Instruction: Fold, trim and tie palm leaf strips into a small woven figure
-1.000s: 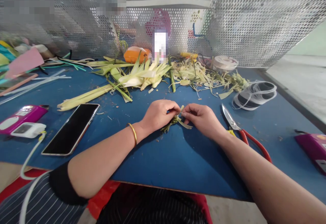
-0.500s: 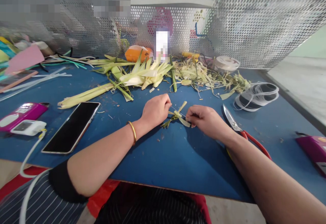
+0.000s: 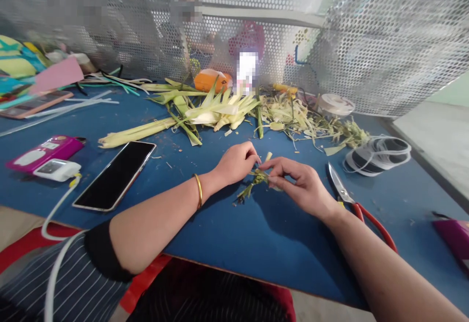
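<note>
A small figure of tied green leaf strips (image 3: 259, 177) is between my hands just above the blue table, with short frayed ends spreading toward the lower left. My left hand (image 3: 236, 163), a gold bangle on its wrist, is closed in a pinch at the upper left of it, on what looks like the end of a thin thread. With thumb and fingers, my right hand (image 3: 302, 185) pinches the figure from the right side. A pale strip end (image 3: 268, 156) sticks up behind the fingers. The thread itself is hardly visible here.
Red-handled scissors (image 3: 340, 185) lie right of my right hand, below a coil of white cord (image 3: 379, 155). Husk leaves (image 3: 220, 109) and shredded scraps (image 3: 289, 114) pile up behind. A phone (image 3: 115, 175) and a purple device (image 3: 47, 152) with a white cable lie left.
The thread was stretched between my two hands; now my right hand has moved left onto the leaf figure and the hands are closer together. The view has shifted slightly left.
</note>
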A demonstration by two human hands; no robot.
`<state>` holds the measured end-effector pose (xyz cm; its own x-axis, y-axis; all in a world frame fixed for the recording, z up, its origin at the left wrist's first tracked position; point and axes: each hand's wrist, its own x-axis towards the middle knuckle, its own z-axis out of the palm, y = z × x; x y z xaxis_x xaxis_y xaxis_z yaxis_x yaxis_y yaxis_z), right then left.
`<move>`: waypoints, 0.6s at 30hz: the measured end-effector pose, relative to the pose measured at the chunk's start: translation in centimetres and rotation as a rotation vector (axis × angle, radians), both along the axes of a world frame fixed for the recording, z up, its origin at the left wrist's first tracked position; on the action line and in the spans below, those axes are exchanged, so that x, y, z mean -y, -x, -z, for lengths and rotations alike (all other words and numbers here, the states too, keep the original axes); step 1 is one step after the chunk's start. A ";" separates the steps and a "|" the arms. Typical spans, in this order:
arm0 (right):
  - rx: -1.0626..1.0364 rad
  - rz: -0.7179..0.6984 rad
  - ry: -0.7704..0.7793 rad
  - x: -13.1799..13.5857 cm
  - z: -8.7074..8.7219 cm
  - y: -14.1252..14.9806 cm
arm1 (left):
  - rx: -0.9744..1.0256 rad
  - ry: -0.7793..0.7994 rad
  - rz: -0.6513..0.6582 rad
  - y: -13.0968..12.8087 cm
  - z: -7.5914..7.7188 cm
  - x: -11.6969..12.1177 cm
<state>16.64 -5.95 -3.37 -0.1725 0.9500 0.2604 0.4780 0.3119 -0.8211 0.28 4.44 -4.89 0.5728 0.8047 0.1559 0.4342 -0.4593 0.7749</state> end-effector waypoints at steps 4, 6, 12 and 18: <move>-0.098 -0.060 0.100 -0.1 0.2 0.0 | 0.276 0.396 0.074 -0.1 -0.5 0.2; -0.115 -0.048 0.087 -0.2 0.2 0.0 | 0.372 0.555 0.095 -0.1 -0.8 0.3; -0.191 -0.006 0.050 -0.2 0.1 0.1 | 0.544 0.820 0.117 -0.1 -1.5 0.8; -0.185 0.009 0.031 -0.1 0.3 0.3 | 0.512 0.792 0.135 -0.2 -1.3 1.3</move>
<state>16.36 -5.81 -3.63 -0.1157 0.9593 0.2574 0.3210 0.2814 -0.9043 0.52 3.15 -3.62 0.6817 0.7164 -0.1488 -0.0627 0.2599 0.9636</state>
